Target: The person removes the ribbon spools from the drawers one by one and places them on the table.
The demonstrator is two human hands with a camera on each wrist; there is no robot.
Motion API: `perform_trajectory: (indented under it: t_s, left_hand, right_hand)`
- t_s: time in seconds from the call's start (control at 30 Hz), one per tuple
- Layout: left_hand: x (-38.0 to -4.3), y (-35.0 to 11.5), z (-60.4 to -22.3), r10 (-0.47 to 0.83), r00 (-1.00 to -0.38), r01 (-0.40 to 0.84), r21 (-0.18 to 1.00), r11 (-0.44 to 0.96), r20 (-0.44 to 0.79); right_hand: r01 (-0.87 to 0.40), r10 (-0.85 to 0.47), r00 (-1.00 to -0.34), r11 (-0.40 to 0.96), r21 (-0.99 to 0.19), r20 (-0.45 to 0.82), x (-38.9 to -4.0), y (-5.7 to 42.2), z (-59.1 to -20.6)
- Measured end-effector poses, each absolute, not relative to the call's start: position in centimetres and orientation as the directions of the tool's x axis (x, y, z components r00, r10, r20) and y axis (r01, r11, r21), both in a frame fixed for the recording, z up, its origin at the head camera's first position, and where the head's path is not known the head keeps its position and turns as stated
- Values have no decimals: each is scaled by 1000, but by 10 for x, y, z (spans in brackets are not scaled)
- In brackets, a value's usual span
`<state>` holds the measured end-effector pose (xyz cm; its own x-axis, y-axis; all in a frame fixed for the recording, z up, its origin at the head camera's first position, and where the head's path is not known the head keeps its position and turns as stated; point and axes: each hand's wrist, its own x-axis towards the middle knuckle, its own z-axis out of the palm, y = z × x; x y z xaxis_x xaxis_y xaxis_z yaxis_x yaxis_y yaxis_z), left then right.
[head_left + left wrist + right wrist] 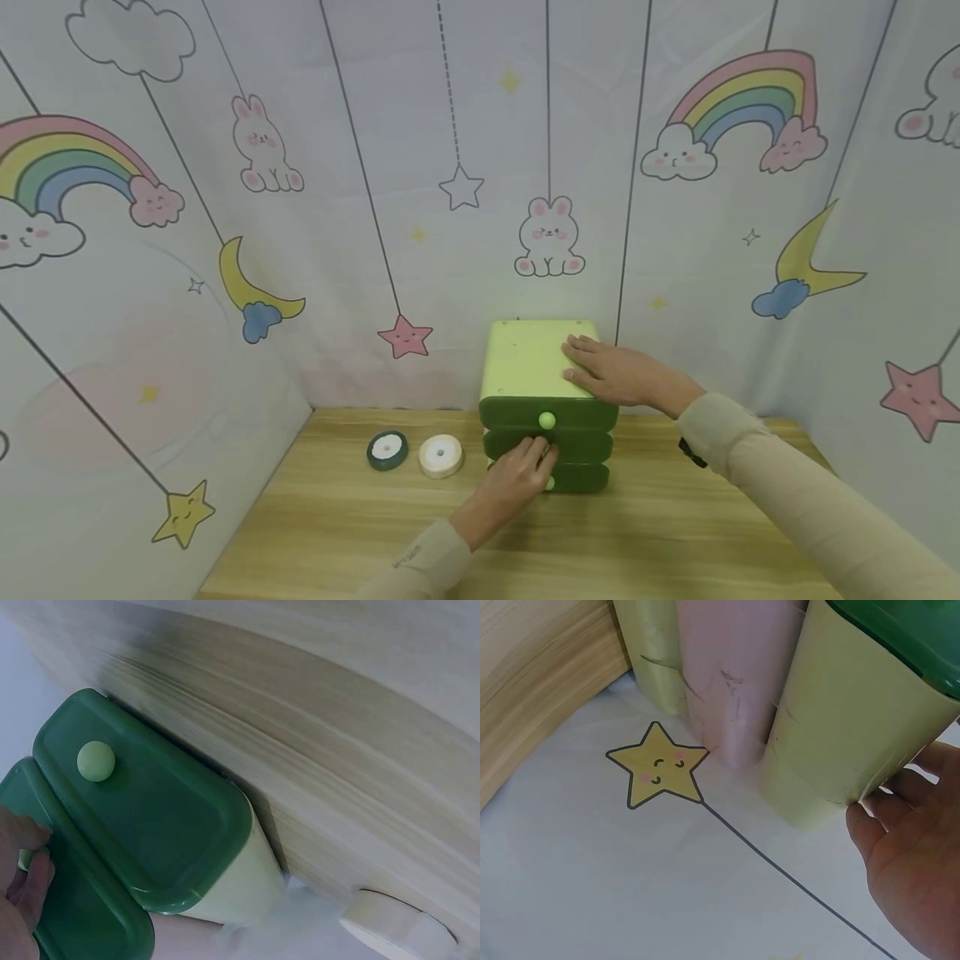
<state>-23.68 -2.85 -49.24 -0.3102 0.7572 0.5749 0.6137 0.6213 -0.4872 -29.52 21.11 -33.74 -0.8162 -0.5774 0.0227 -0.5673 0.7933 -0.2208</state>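
Observation:
A small drawer box (525, 354) with a light green top and three dark green drawer fronts stands against the back cloth. My left hand (519, 468) pinches the pale green knob (25, 859) of the middle drawer (90, 900) between thumb and fingers. Below it, the bottom drawer (150, 802) looks closed, its round knob (96, 761) free. The top drawer's knob (547, 421) also shows. With fingers extended, my right hand (626, 373) rests on the right part of the box's top. From the right wrist, that hand lies along the light green top section (840, 712).
Two ribbon spools, one dark green (369, 454) and one cream (440, 471), lie left of the box on the wood-grain table (360, 533). A white cloth (480, 267) printed with stars, rabbits and rainbows hangs close behind and along both sides.

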Motion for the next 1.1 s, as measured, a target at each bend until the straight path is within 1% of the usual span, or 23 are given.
perform_trajectory:
  t_s: [0.2, 0.33, 0.53, 0.63, 0.73, 0.83, 0.97, 1.1]
  left_hand:
    - [-236, -29, -495, 739, -291, 599, -486, 636, 608]
    - [-232, -32, -496, 751, -273, 579, -520, 628, 601]
    - [-222, -35, -499, 806, -264, 598, -566, 567, 530]
    - [-221, -34, -503, 841, -269, 607, -595, 527, 470]
    - [-220, -31, -508, 869, -289, 608, -625, 490, 401]
    - [-220, -30, -511, 880, -315, 615, -630, 474, 356]
    - [-219, -27, -514, 877, -347, 623, -617, 481, 333]
    - [-220, -26, -518, 864, -386, 595, -629, 501, 323]
  right_hand:
    - [-573, -582, -813, 791, -214, 27, -295, 211, -338]
    - [-578, -585, -811, 790, -203, 31, -296, 211, -338]
    - [-580, -586, -810, 791, -198, 32, -295, 210, -338]
    - [-579, -585, -810, 791, -196, 32, -294, 210, -338]
    - [-577, -583, -812, 793, -196, 32, -293, 210, -337]
    - [-575, -582, -813, 793, -199, 29, -291, 209, -337]
    - [-569, -577, -816, 796, -207, 25, -290, 209, -336]
    - [-570, -577, -816, 795, -208, 31, -289, 209, -336]
